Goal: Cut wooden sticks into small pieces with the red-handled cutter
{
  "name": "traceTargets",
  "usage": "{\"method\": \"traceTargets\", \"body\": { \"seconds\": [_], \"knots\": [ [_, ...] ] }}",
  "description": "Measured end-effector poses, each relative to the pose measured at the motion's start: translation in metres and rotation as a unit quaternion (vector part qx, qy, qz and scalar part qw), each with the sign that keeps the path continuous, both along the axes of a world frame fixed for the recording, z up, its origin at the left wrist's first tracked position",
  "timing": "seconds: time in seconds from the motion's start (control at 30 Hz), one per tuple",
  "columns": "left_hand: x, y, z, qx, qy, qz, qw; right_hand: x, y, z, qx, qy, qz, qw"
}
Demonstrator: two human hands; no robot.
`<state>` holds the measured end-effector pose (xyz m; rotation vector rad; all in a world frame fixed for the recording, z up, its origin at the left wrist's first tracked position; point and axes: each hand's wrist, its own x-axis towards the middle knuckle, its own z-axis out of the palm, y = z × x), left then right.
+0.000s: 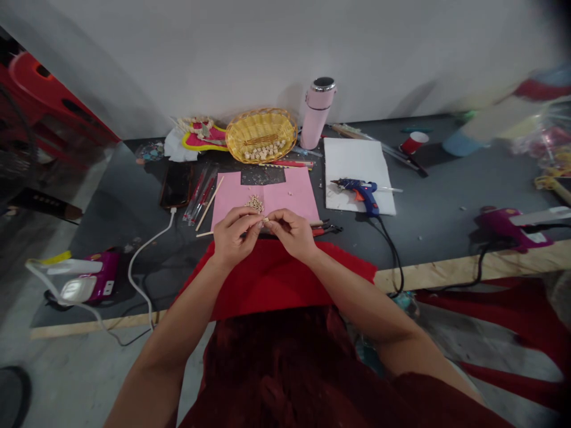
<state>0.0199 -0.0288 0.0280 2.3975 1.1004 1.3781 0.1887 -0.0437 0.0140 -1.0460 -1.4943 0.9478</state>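
Observation:
My left hand (236, 233) and my right hand (292, 233) meet fingertip to fingertip above the near edge of a pink sheet (292, 199). A tiny pale piece (266, 220) shows between the pinched fingers of both hands; its kind is too small to make out. Just beyond the fingers, a small heap of pale bead-like pieces (254, 204) lies on the pink sheet. Red cloth (285, 279) spreads under my wrists at the table's front. Pliers with red handles (325, 230) lie right of my right hand, partly hidden.
A yellow wicker basket (241, 134) holds more pale pieces. Nearby are a pink flask (317, 113), a blue glue gun (363, 193) on white paper (343, 157), a phone (176, 185) on a white cable, and thin sticks (209, 205). Purple power strips (104, 273) sit at both sides.

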Motion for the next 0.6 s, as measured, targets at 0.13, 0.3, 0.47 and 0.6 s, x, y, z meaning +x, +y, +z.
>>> {"method": "traceTargets", "body": {
  "seconds": [0.13, 0.3, 0.47, 0.6],
  "knots": [
    [0.0002, -0.0005, 0.0004, 0.005, -0.009, -0.008, 1.000, 0.0005, 0.0001, -0.0004, 0.007, 0.002, 0.009, 1.000],
    [0.0010, 0.0001, 0.0014, 0.026, -0.018, -0.018, 0.999, 0.0000, 0.0002, -0.0014, 0.022, -0.013, 0.012, 1.000],
    [0.0015, 0.0005, 0.0017, 0.030, -0.015, -0.013, 0.999, -0.0009, -0.0002, -0.0007, 0.045, -0.005, 0.012, 0.999],
    [0.0017, 0.0003, 0.0018, 0.026, -0.012, -0.012, 1.000, -0.0011, -0.0010, 0.0007, 0.043, 0.000, 0.013, 0.999]
  ]
}}
